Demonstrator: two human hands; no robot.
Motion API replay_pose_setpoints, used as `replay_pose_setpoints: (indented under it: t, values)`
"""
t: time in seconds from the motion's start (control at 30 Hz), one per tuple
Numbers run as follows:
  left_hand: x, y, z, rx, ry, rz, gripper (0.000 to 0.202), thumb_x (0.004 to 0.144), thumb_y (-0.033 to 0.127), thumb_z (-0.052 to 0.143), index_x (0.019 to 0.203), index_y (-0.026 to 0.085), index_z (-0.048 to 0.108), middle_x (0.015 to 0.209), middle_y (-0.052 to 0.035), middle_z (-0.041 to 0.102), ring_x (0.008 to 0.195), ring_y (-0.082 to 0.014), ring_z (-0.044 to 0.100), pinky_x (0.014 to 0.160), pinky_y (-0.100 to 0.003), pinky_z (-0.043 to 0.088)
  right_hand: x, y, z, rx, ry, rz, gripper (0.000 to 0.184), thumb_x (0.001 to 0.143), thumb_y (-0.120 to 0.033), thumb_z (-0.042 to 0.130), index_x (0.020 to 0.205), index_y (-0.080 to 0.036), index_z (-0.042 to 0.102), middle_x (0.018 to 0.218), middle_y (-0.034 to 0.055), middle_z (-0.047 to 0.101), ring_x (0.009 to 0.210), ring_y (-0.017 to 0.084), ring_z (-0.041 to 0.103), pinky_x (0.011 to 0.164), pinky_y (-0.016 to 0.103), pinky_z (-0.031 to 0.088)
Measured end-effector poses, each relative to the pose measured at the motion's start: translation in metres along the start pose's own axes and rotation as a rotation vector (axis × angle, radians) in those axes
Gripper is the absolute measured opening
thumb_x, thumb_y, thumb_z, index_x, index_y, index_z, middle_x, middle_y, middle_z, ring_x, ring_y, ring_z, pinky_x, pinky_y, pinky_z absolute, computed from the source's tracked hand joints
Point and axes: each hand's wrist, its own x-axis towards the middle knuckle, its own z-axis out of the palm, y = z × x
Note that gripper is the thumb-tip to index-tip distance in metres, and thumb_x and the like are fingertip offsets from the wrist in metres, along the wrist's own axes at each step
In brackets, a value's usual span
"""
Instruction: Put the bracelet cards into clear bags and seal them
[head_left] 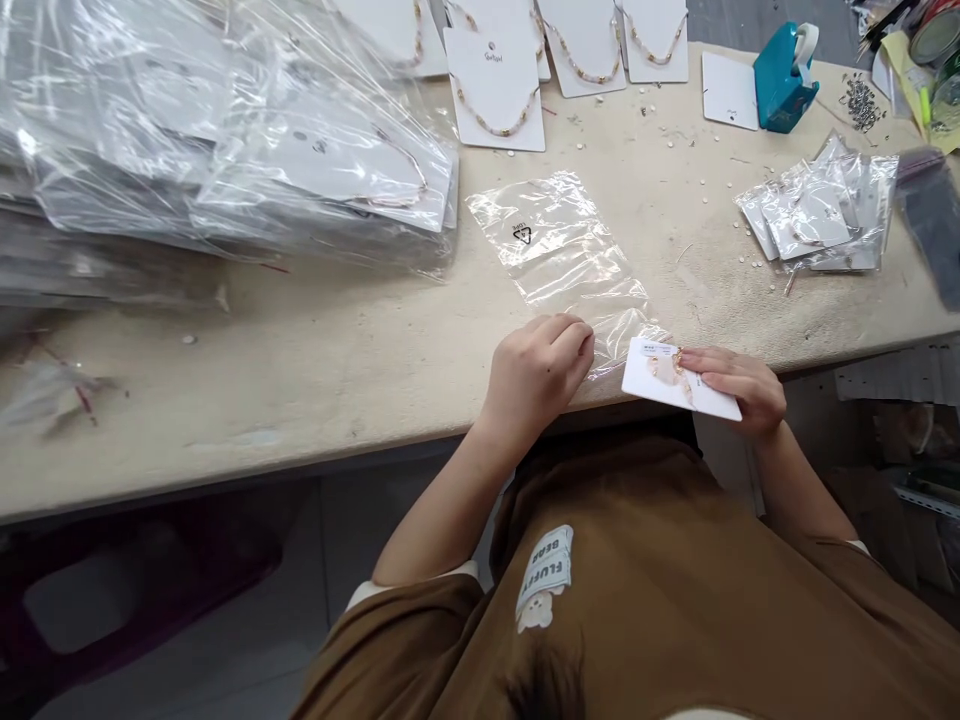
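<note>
A clear plastic bag (555,245) lies flat on the beige work table (315,370), its near end at the table's front edge. My left hand (538,375) rests on that near end, fingers curled and pressed on the plastic. My right hand (739,385) grips the right end of a white jewellery card (660,380) carrying pale pink, gold-trimmed pieces, probably earrings. The card's left end is close to the bag's near corner, with plastic showing beside it. Part of the card lies under my right fingers.
A large pile of bagged cards (225,150) fills the table's left side. Necklace cards (495,90) lie along the back, beside a teal tape dispenser (784,78). Small bagged cards (814,210) and scattered beads lie to the right.
</note>
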Motion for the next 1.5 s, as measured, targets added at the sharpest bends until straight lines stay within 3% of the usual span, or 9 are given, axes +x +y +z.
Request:
replay_pose_setpoints:
  t: [0.17,0.3,0.57,0.7,0.83,0.97,1.23,1.37,1.5]
  values:
    - [0.001,0.006,-0.001,-0.073,0.057,-0.025,0.015,0.098,0.015,0.057,0.086,0.016,0.066,0.087,-0.0043,0.075,0.077,-0.0179,0.071,0.064,-0.028,0.05,0.01,-0.006,0.013,-0.327,-0.128,-0.15,0.022,0.092,-0.004,0.058,0.109,-0.016,0.064,0.128,0.0173,0.071,0.124,0.029,0.068,0.097,0.048,0.064]
    - [0.0,0.004,-0.006,-0.111,0.065,-0.054,0.014,0.099,0.015,0.057,0.088,0.016,0.067,0.088,-0.0047,0.075,0.079,-0.0183,0.071,0.066,-0.028,0.051,0.018,0.002,0.016,-0.59,-0.16,-0.205,0.022,0.093,-0.006,0.06,0.111,-0.018,0.066,0.129,0.0135,0.071,0.126,0.027,0.067,0.1,0.042,0.062]
    - [0.002,0.002,-0.007,-0.18,0.089,-0.066,0.014,0.099,0.017,0.058,0.09,0.016,0.069,0.094,-0.0068,0.076,0.085,-0.02,0.071,0.074,-0.031,0.057,0.031,0.014,0.027,-0.818,-0.199,-0.231,0.025,0.096,-0.009,0.059,0.118,-0.017,0.066,0.124,0.0127,0.074,0.12,0.027,0.071,0.098,0.039,0.061]
    - [0.003,-0.014,-0.008,-0.22,-0.067,0.123,0.017,0.098,0.029,0.062,0.108,0.019,0.071,0.127,-0.0106,0.071,0.128,-0.0304,0.061,0.107,-0.048,0.052,0.041,0.015,0.035,-0.873,-0.226,-0.248,0.021,0.096,-0.01,0.059,0.116,-0.013,0.067,0.121,0.0153,0.075,0.116,0.029,0.073,0.094,0.039,0.061]
    - [0.007,-0.039,-0.017,-0.19,-0.331,0.342,0.052,0.099,0.031,0.061,0.149,0.022,0.049,0.154,-0.0094,0.052,0.149,-0.0319,0.042,0.123,-0.055,0.037,0.047,0.02,0.034,-0.823,-0.198,-0.197,0.023,0.097,-0.008,0.055,0.117,-0.012,0.066,0.121,0.0142,0.076,0.114,0.027,0.074,0.093,0.038,0.062]
    - [0.021,-0.052,-0.016,-0.19,-0.239,0.41,0.055,0.104,0.01,0.043,0.157,0.024,0.038,0.15,-0.0073,0.056,0.142,-0.0222,0.051,0.119,-0.042,0.046,0.053,0.027,0.033,-0.696,-0.167,-0.087,0.025,0.1,-0.01,0.05,0.118,-0.016,0.066,0.12,0.0116,0.077,0.115,0.024,0.073,0.095,0.036,0.062]
    - [0.046,-0.066,-0.001,-0.138,-0.034,0.507,0.042,0.104,0.013,0.049,0.143,0.024,0.056,0.129,-0.0062,0.072,0.115,-0.0185,0.072,0.097,-0.031,0.061,0.082,0.025,0.031,-0.622,-0.17,0.02,0.023,0.102,-0.013,0.045,0.109,-0.017,0.066,0.108,0.0082,0.08,0.1,0.02,0.076,0.084,0.031,0.061]
    - [0.049,-0.065,0.003,-0.178,0.005,0.362,0.033,0.104,0.021,0.051,0.132,0.026,0.066,0.115,-0.0038,0.078,0.108,-0.0183,0.074,0.092,-0.031,0.062,0.099,0.026,0.031,-0.625,-0.247,0.121,0.026,0.105,-0.019,0.04,0.11,-0.019,0.065,0.103,0.0066,0.079,0.093,0.019,0.074,0.077,0.03,0.058]
    - [0.049,-0.064,0.004,-0.203,0.037,0.149,0.029,0.103,0.029,0.051,0.124,0.026,0.072,0.101,-0.0051,0.08,0.091,-0.0183,0.077,0.078,-0.029,0.061,0.101,0.038,0.034,-0.473,-0.174,0.166,0.039,0.103,-0.036,0.05,0.14,-0.024,0.046,0.133,0.0128,0.064,0.118,0.026,0.065,0.094,0.043,0.057]
